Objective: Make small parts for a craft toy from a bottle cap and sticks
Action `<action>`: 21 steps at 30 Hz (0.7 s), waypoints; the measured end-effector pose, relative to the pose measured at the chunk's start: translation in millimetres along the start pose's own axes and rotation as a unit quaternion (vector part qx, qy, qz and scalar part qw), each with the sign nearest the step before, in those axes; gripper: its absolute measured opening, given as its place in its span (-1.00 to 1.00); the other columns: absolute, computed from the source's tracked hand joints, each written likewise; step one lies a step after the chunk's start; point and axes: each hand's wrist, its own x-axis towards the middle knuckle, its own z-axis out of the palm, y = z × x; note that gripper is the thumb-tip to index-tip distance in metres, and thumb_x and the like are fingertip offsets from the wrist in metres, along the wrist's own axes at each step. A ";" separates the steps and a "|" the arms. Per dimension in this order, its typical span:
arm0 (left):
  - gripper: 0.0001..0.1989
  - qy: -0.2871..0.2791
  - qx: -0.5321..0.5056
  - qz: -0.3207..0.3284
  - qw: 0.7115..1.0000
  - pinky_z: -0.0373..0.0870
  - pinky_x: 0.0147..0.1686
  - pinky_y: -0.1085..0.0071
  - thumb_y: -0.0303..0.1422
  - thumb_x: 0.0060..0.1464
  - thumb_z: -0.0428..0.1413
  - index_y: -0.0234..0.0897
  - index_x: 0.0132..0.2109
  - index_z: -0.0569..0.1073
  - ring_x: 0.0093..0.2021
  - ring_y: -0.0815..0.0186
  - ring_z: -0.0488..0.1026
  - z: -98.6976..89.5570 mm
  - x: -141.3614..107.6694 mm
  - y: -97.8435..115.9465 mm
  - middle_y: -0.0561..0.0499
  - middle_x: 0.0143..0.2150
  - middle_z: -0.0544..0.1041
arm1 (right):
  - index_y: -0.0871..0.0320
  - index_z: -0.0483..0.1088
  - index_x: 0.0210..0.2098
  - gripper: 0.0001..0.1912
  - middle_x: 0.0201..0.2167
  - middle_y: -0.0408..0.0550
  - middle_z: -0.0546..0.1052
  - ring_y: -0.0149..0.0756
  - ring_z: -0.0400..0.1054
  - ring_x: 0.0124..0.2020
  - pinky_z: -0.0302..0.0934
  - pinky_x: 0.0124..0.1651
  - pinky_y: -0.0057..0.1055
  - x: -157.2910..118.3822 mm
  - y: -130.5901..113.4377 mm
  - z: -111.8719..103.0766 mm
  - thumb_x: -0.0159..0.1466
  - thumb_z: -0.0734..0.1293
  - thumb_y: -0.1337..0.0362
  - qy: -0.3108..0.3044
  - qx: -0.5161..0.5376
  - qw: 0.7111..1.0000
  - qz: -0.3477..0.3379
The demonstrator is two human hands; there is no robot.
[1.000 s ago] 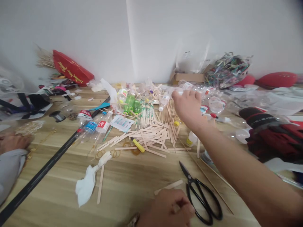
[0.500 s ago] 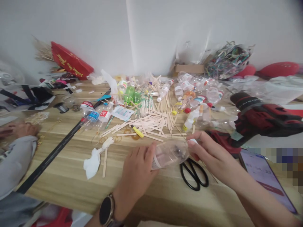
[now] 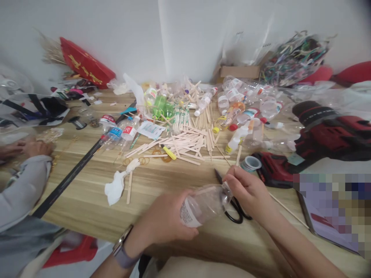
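My left hand (image 3: pixel 171 216) is wrapped around the base of a clear plastic bottle (image 3: pixel 208 202) with a white printed label. The bottle lies sideways above the table, its neck pointing right. My right hand (image 3: pixel 246 189) pinches the neck end, and its closed fingers hide the mouth and any cap there. Partly behind the bottle and my right hand lie black-handled scissors (image 3: pixel 234 221), blades pointing away from me. A thin wooden stick (image 3: pixel 290 211) shows on the table to the right of my right wrist.
Wooden sticks (image 3: pixel 188 144) lie heaped mid-table, with a yellow-handled tool (image 3: pixel 169 152) beside them. Plastic bottles (image 3: pixel 232 92) crowd the back. To the right are a roll of tape (image 3: pixel 251 163), a red-black power drill (image 3: pixel 321 143) and a phone (image 3: pixel 333 222). A co-worker's hand (image 3: pixel 37 147) is at left.
The bottle has turned so its label shows, and my left hand has shifted around its base. The white cap seen at my right fingertips is now hidden. The view has shifted slightly.
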 end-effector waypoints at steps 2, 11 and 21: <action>-0.32 -0.006 -0.010 0.004 1.000 0.36 -0.14 0.33 -0.31 -0.25 0.30 -0.09 0.13 0.44 -0.14 0.09 0.52 0.2 0.9 -0.3 0.00 -0.06 0.61 | 0.05 0.16 -0.57 -0.67 -0.68 -0.20 0.26 -0.35 0.17 -0.62 0.06 -0.55 -0.41 -0.5 0.6 -0.3 0.28 0.13 0.09 -0.003 0.008 1.000 0.000; -0.49 -0.158 -0.220 0.012 0.963 0.31 -0.28 0.43 -0.14 -0.09 0.18 -0.30 0.01 0.53 -0.23 0.24 0.52 -15.1 0.4 5.7 0.09 -0.25 0.57 | 0.07 0.28 -0.48 -0.55 -0.61 -0.13 0.33 -0.32 0.21 -0.58 0.09 -0.52 -0.37 -4.3 -2.5 -7.4 0.37 0.12 -0.10 -0.034 0.075 0.991 -0.104; -0.19 -0.423 -0.394 0.031 0.815 0.40 -0.32 0.24 0.15 -0.48 0.28 -0.44 -0.18 0.59 -0.22 0.04 0.55 -1.7 19.9 -34.1 0.00 -0.34 0.57 | 0.05 0.29 -0.35 -0.66 -0.62 -0.22 0.28 -0.36 0.18 -0.57 0.14 -0.43 -0.33 4.6 -42.2 -24.2 0.45 0.07 0.06 -0.059 0.027 0.916 -0.396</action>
